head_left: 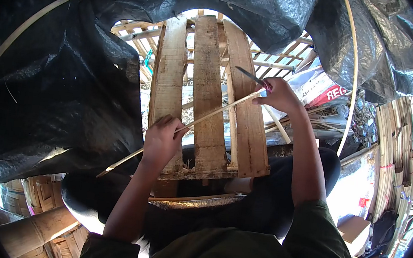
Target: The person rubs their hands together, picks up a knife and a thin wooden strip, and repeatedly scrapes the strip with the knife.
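Observation:
My left hand (161, 138) is closed around a long, thin bamboo strip (213, 113), near the left edge of a slatted wooden bench. The strip slants from low left, past that hand, up to my right hand. Closed on a knife, my right hand (282, 96) is above the bench's right side. The dark knife blade (248, 75) points up and left, and my fingers hide most of the handle. The strip's upper end meets these fingers; whether they also pinch it is unclear. Below both hands lies the slatted bench (211, 86), made of three rough planks.
Black plastic sheeting (64, 94) hangs at the left and over the top. A bent bamboo strip (353, 69) curves down on the right. Bundled strips (389, 163) stand at far right, near a cardboard box (354, 231). A thick bamboo pole (37, 232) lies lower left.

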A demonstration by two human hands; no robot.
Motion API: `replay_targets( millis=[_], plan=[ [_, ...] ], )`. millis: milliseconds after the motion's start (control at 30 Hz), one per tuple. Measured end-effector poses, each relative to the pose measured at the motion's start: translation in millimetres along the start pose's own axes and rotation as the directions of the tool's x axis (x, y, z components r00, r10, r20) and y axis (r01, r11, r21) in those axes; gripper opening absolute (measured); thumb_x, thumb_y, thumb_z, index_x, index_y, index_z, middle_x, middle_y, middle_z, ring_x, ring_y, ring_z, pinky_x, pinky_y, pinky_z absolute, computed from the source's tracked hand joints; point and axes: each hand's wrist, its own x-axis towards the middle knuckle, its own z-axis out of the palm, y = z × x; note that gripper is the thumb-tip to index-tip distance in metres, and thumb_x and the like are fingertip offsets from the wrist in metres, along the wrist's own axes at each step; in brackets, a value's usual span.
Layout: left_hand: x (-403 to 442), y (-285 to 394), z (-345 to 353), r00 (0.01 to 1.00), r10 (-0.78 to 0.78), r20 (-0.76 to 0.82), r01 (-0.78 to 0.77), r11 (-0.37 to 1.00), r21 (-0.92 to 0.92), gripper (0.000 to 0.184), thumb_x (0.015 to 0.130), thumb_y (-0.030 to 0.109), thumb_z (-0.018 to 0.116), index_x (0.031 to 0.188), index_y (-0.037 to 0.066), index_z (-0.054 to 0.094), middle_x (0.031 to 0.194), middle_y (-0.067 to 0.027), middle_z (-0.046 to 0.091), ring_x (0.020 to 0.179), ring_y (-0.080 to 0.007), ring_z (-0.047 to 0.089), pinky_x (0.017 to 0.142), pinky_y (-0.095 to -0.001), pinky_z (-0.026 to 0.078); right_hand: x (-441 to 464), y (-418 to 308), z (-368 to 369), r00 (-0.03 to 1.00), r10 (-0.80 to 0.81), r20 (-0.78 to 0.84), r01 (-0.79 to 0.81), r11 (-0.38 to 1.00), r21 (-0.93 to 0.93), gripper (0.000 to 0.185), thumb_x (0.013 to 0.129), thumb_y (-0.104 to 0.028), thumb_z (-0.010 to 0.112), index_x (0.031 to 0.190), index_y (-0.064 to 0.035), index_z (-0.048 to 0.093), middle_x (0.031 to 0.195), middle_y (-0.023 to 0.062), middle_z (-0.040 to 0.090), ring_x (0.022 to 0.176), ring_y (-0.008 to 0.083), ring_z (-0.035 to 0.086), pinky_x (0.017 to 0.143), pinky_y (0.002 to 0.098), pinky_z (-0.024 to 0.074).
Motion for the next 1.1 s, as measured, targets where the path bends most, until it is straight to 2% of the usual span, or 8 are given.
replay_targets(
  millis=[200, 267, 567, 700, 767, 833, 900, 1100],
  plan=[
    [0, 0, 0, 1.0, 0.013, -0.011, -0.013, 1.0, -0.005, 0.02, 0.081, 0.015, 0.079, 0.08, 0.004, 0.062, 0.079, -0.0103, 0.063, 0.072, -0.0298, 0.064, 0.063, -0.0395, 0.05, 12, 0, 17, 0.999, 0.04, 0.015, -0.04, 0.999, -0.011, 0.027, 0.076, -0.021, 0.083, 0.094, -0.0035, 0.074, 0.08, 0.01, 0.07, 0.075, 0.0186, 0.066, 0.072, 0.0328, 0.0504],
    [0, -1, 1, 1.0, 0.004, -0.003, -0.004, 1.0, 0.003, 0.021, 0.081, 0.016, 0.078, 0.08, 0.004, 0.061, 0.079, -0.0103, 0.063, 0.072, -0.0301, 0.064, 0.063, -0.0393, 0.05, 17, 9, 28, 0.994, 0.06, -0.096, -0.061, 0.998, -0.007, 0.028, 0.077, -0.027, 0.082, 0.093, -0.0041, 0.073, 0.085, 0.0153, 0.073, 0.081, 0.0285, 0.071, 0.077, 0.0403, 0.0532],
    [-3, 0, 3, 0.999, 0.035, -0.004, -0.035, 0.999, 0.005, 0.022, 0.084, 0.019, 0.075, 0.081, 0.006, 0.058, 0.078, -0.0101, 0.059, 0.075, -0.0314, 0.062, 0.067, -0.0433, 0.049, 22, 25, 42, 0.946, 0.324, 0.007, -0.32, 0.931, 0.175, 0.041, 0.077, -0.032, 0.085, 0.083, 0.0041, 0.067, 0.078, 0.0168, 0.07, 0.075, 0.0252, 0.069, 0.069, 0.0384, 0.0524],
    [-3, 0, 2, 0.999, 0.045, -0.002, -0.045, 0.999, 0.003, 0.022, 0.084, 0.019, 0.075, 0.081, 0.005, 0.059, 0.079, -0.01, 0.059, 0.075, -0.0313, 0.062, 0.067, -0.043, 0.049, 15, 12, 44, 0.942, 0.327, -0.076, -0.321, 0.943, 0.087, 0.041, 0.077, -0.032, 0.085, 0.084, 0.0042, 0.066, 0.081, 0.0167, 0.07, 0.078, 0.0226, 0.069, 0.071, 0.0369, 0.0525],
    [-3, -2, 5, 1.0, 0.025, -0.004, -0.025, 1.0, 0.001, 0.021, 0.084, 0.019, 0.075, 0.081, 0.005, 0.059, 0.078, -0.0102, 0.059, 0.075, -0.0316, 0.062, 0.068, -0.0429, 0.049, -3, -25, 33, 0.944, 0.298, 0.14, -0.323, 0.921, 0.217, 0.043, 0.077, -0.033, 0.085, 0.088, 0.0044, 0.066, 0.086, 0.0176, 0.071, 0.082, 0.0254, 0.07, 0.074, 0.0375, 0.0532],
    [-2, -5, 5, 1.0, 0.016, 0.003, -0.016, 1.0, -0.013, 0.021, 0.084, 0.019, 0.075, 0.081, 0.005, 0.059, 0.078, -0.0104, 0.06, 0.075, -0.0318, 0.062, 0.068, -0.0429, 0.049, -9, -45, 37, 0.965, 0.222, 0.142, -0.238, 0.965, 0.11, 0.045, 0.078, -0.033, 0.084, 0.096, 0.004, 0.067, 0.089, 0.0184, 0.071, 0.086, 0.0257, 0.07, 0.075, 0.0371, 0.0535],
    [-2, -4, 5, 1.0, 0.012, 0.006, -0.012, 0.999, -0.031, 0.021, 0.084, 0.018, 0.076, 0.08, 0.005, 0.059, 0.078, -0.0107, 0.06, 0.076, -0.0321, 0.062, 0.068, -0.0429, 0.049, -8, -49, 41, 0.975, 0.222, 0.013, -0.222, 0.975, 0.0, 0.042, 0.079, -0.034, 0.083, 0.094, 0.0025, 0.069, 0.085, 0.0178, 0.07, 0.084, 0.0247, 0.07, 0.074, 0.0365, 0.0533],
    [-2, -3, 3, 0.999, -0.028, 0.02, 0.029, 0.997, -0.068, 0.022, 0.083, 0.018, 0.077, 0.08, 0.004, 0.06, 0.079, -0.0115, 0.061, 0.075, -0.0329, 0.063, 0.068, -0.043, 0.05, -1, -31, 35, 0.99, 0.13, -0.063, -0.118, 0.979, 0.166, 0.037, 0.077, -0.032, 0.082, 0.085, 0.0011, 0.07, 0.075, 0.0122, 0.067, 0.068, 0.0174, 0.062, 0.066, 0.0344, 0.0497]
  ],
)
